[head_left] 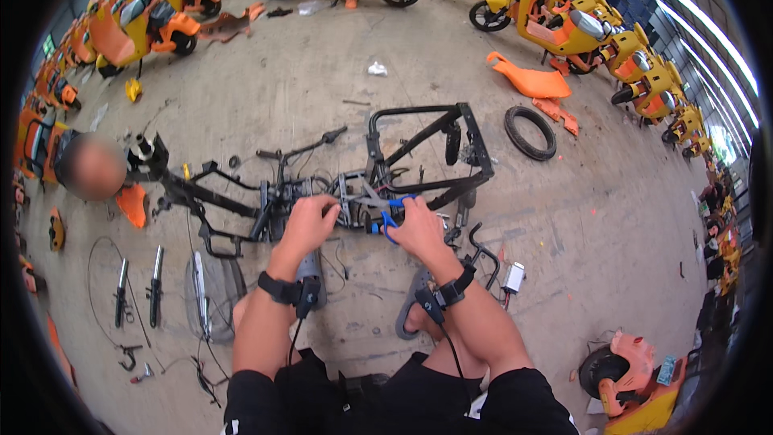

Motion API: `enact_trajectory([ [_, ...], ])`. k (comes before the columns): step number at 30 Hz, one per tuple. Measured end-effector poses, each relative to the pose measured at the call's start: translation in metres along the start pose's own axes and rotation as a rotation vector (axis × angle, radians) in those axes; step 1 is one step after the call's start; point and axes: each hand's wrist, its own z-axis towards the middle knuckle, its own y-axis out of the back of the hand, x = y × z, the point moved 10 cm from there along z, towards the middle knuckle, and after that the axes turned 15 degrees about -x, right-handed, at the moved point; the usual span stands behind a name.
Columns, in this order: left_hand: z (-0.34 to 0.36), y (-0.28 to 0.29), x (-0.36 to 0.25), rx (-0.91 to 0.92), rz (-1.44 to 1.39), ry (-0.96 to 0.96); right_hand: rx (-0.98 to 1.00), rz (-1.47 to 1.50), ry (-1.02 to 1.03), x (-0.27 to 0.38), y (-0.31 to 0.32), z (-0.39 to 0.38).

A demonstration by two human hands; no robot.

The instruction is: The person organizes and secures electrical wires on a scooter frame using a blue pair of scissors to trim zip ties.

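In my right hand is a pair of scissors with blue handles, the fingers wrapped around the loops. The grey blades are parted and point left over the middle of a black scooter frame, which lies on the floor before me. My left hand is closed, thumb and fingertips together, just left of the blades above wires and small parts. Whatever it pinches, if anything, is too small to make out. A handlebar with cables lies beyond the left hand.
Two fork tubes and loose cables lie at the left. A black tyre and an orange seat-like panel lie at the far right. A small white box is right of my forearm. Yellow-orange scooters line the hall; a person stands left.
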Motion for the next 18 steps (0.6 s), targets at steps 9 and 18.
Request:
enact_trajectory([
  [9,-0.001,-0.007,0.018,0.091,0.055,0.085,-0.003,-0.046,-0.023,-0.015,-0.001,-0.007],
  [18,0.0,-0.004,0.02,0.114,0.101,0.089,0.209,0.118,-0.202,-0.048,0.001,-0.001],
])
